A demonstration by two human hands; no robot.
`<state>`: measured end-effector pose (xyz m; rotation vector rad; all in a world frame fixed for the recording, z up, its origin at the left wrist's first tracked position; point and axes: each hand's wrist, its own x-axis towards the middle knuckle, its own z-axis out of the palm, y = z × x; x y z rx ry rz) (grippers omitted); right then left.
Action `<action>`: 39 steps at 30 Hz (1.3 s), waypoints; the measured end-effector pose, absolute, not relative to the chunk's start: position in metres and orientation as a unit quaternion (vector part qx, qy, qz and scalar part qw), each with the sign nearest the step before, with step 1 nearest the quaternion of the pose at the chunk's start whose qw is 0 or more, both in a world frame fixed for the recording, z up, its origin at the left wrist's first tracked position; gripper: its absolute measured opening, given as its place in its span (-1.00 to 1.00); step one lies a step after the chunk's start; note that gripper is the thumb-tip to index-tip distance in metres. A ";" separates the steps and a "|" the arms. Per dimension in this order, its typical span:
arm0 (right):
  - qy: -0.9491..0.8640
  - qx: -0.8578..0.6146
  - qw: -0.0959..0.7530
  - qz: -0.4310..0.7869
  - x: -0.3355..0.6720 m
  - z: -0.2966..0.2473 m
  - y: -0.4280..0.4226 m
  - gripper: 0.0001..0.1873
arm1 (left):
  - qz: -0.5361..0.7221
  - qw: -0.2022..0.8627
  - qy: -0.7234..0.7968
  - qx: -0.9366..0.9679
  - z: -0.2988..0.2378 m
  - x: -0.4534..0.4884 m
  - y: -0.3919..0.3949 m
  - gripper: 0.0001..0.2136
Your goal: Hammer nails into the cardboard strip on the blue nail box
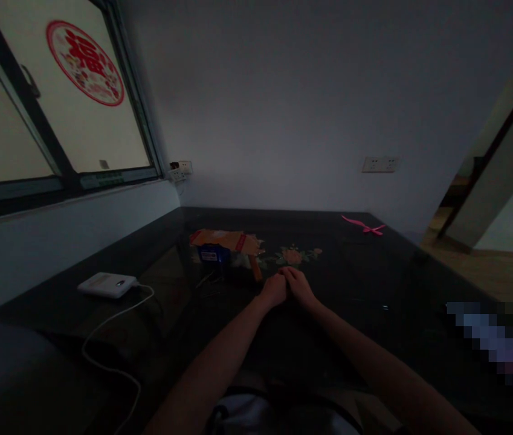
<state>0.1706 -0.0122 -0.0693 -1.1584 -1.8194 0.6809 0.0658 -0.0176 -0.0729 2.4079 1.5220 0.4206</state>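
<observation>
My left hand (275, 290) and my right hand (299, 285) meet at the middle of the dark, glossy table (351, 326). Both are closed, knuckles up, and the right fingertips touch the left hand. No object shows in either; the palms are hidden. Just beyond my left hand is a narrow brown piece (255, 267), its kind hard to make out in the dim light. Behind it, a brown cardboard piece with red bands (222, 239) lies on top of a small blue box (213, 254). A printed flower (292, 256) decorates the tabletop past my hands.
On the left lies a white power bank (107, 285), its white cable (102, 359) running off the table toward me. A pink ribbon (367, 228) is at the far right. A blurred-out patch (492, 338) covers something at the right edge. Walls border the table's back and left.
</observation>
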 end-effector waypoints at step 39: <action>-0.770 -0.415 0.399 0.276 0.163 -0.060 -0.041 -0.60 | 0.089 -0.008 0.455 0.886 -0.073 0.055 -0.025 -0.79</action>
